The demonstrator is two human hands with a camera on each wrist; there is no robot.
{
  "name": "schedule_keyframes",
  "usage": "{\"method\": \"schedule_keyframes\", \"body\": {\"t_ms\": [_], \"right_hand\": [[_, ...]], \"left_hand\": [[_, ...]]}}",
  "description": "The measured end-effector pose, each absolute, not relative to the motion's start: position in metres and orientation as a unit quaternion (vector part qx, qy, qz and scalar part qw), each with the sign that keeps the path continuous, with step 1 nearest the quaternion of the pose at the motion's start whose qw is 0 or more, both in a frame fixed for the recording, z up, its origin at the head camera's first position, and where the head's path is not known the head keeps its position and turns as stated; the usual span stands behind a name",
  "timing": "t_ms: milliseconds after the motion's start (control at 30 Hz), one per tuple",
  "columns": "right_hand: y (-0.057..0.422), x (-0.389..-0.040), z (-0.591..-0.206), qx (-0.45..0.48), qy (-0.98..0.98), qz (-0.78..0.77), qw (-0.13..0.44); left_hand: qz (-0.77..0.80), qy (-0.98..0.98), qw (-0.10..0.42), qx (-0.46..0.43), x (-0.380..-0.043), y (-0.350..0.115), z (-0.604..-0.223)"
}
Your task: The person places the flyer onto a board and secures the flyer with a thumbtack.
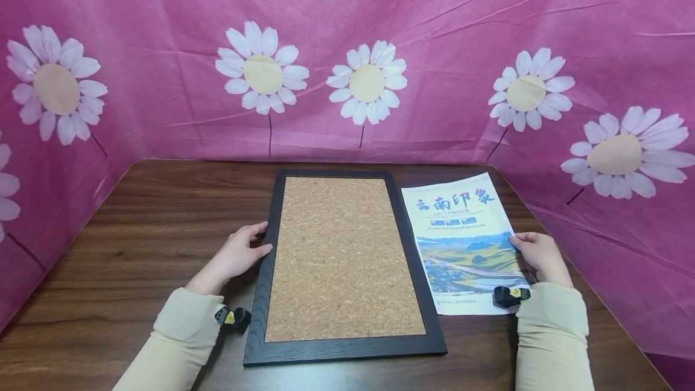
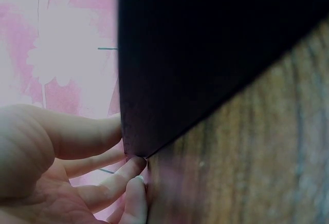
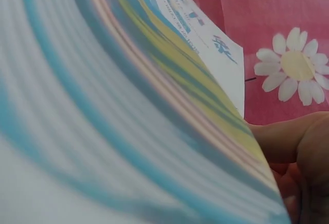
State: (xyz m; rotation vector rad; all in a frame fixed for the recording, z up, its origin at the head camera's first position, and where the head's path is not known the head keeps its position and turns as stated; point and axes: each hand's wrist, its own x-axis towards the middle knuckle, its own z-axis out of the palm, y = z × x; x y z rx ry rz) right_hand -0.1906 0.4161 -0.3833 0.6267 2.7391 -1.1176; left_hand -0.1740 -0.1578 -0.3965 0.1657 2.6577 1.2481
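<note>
My left hand (image 1: 234,254) grips the edge of the cork board (image 1: 343,258); my right hand (image 1: 540,255) pinches the poster (image 1: 466,247), just beside it. The step seems steadying and handling; the next move calls for gentleness.

On the Chinese poster (image 1: 467,246) pinched in the right hand (image 1: 541,256), the title 云南印象 (image 1: 461,199) stands ahead and left of that hand; the small print (image 1: 450,213) beneath it is illegible.
</note>
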Motion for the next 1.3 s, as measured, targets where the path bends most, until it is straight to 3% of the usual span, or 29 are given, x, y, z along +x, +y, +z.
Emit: {"method": "schedule_keyframes", "body": {"t_ms": [533, 1300], "right_hand": [[0.409, -0.19, -0.375, 0.24, 0.87, -0.43, -0.029], [0.389, -0.186, -0.352, 0.294, 0.688, -0.653, -0.119]], "left_hand": [[0.422, 0.899, 0.099, 0.06, -0.173, -0.159, -0.403], [0.413, 0.903, 0.096, 0.068, -0.175, -0.158, -0.402]]}}
